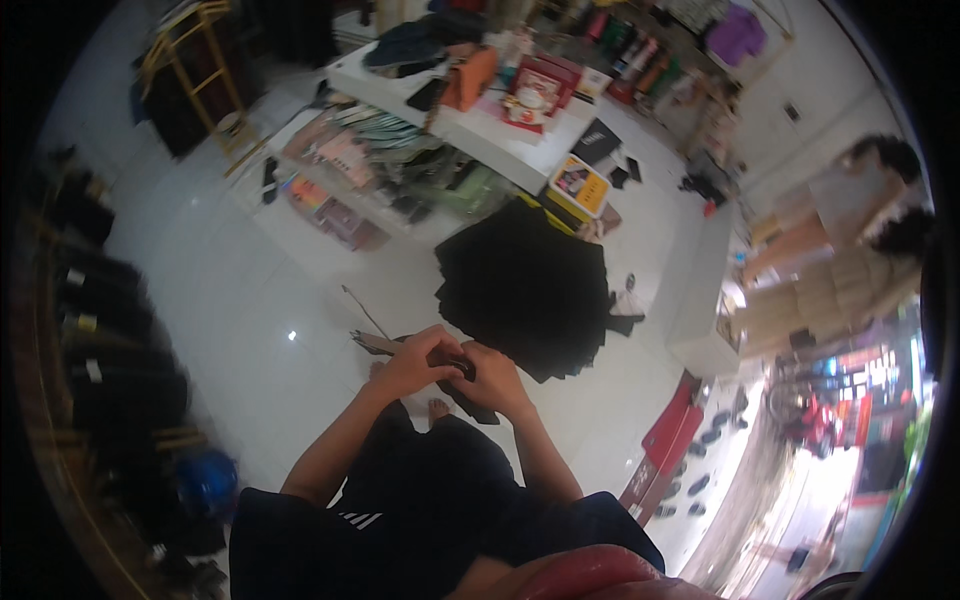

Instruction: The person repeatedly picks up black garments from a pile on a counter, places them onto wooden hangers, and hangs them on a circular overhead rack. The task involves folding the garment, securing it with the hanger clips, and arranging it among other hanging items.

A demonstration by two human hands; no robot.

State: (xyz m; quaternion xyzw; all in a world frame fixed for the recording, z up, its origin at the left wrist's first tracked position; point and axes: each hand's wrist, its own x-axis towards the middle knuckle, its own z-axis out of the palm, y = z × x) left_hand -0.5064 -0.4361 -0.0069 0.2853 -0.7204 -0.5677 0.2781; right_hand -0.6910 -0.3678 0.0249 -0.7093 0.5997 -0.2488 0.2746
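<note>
My left hand (414,365) and my right hand (491,377) meet in front of my body, fingers curled around a dark folded item (474,405), which looks like cloth. Its lower end hangs below my right hand, and a brownish, layered end (375,343) sticks out past my left hand. A thin rod or wire (364,309) slants up from near that end; whether it is joined to the item, I cannot tell. Just beyond my hands, a wide pile of black garments (525,285) with ragged edges lies on the white tiled floor (277,390).
A white display table (480,139) carries bags and boxes, with folded clothes (375,127) on a lower level. Dark clothes (112,337) hang along the left, near a blue helmet (206,480). At right stand a white counter (697,300), people (817,217) and shoes (697,484) by the doorway.
</note>
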